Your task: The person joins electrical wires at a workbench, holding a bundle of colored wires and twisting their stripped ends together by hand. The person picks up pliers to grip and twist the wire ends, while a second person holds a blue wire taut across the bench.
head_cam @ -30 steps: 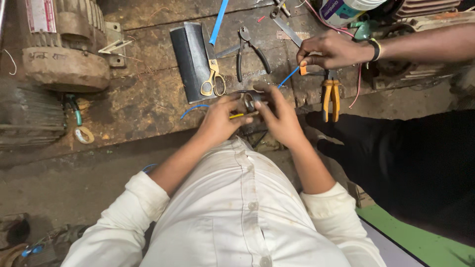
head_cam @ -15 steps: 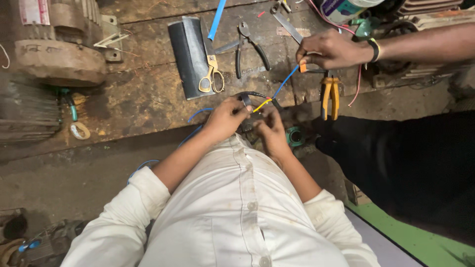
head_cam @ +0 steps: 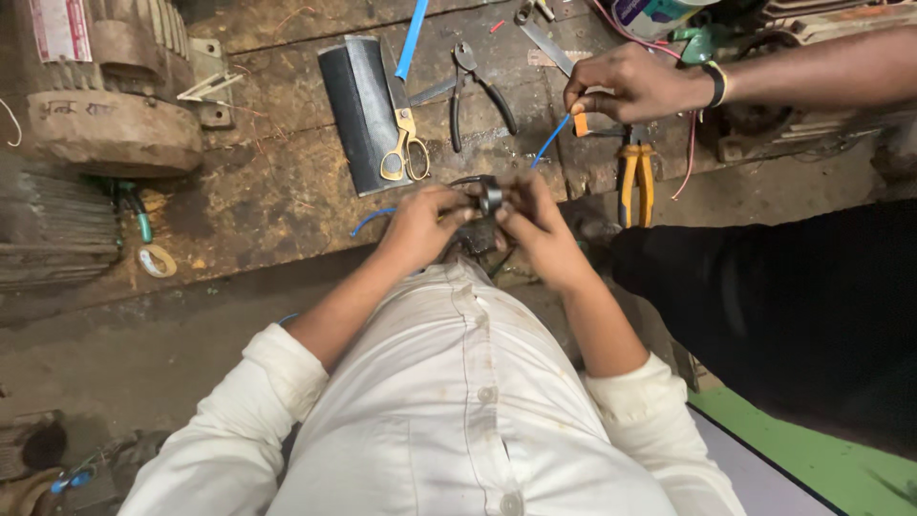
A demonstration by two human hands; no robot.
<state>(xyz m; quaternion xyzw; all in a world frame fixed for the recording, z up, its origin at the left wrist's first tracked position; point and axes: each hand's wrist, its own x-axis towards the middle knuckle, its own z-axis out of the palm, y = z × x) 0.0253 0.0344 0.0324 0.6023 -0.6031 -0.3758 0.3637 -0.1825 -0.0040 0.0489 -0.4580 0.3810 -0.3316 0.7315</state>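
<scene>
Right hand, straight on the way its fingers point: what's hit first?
The right hand points up and left at the small dark metal part it pinches together with the left hand. Beyond that, probably the yellow-handled scissors on the workbench; depth is unclear.

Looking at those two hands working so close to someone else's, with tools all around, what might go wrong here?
The left hand and right hand pinch a small dark metal part between them; it might slip and drop onto the cluttered workbench. A co-worker's hand holds a blue wire just above, so the hands may bump or snag it. The scissors lie close by, a possible nick if a hand strays.
</scene>
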